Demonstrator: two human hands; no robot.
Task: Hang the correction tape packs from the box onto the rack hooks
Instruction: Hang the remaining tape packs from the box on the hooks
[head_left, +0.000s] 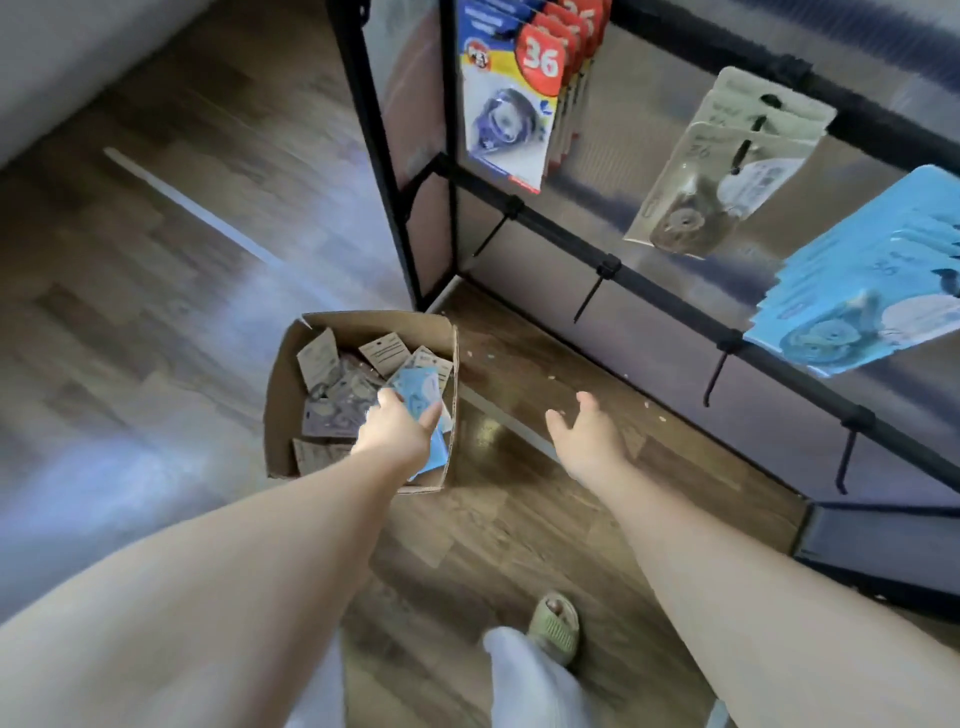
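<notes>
Head view: my left hand (397, 431) grips blue pack (418, 389) inside box (283, 384); right hand (584, 439) spread, empty, above floor (156, 312).

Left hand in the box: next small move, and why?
Probably close the fingers on the blue pack and lift it out of the box. The left hand already lies on it, the right hand hangs open and empty, and blue packs already hang at the right of the rack, so it likely goes there.
</notes>
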